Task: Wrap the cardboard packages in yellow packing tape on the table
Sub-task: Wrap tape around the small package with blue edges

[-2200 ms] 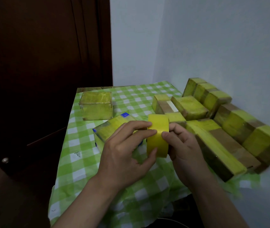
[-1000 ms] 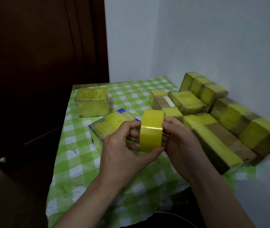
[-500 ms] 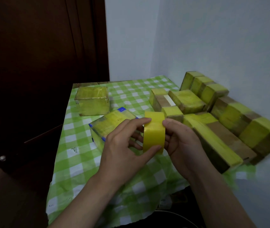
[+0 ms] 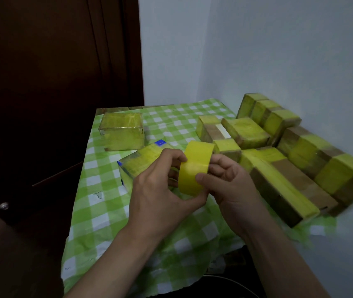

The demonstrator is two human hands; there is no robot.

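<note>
Both hands grip the tape roll [image 4: 195,168] above the table [image 4: 98,211]: left hand [image 4: 160,190] curled around its near side, right hand [image 4: 229,186] thumb pressing its face.

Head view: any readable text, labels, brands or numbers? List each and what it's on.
Nothing legible anywhere in this view.
On the blue label of the blue-edged package: faint marks, too small to read.
On the tape roll: no print visible.
</note>
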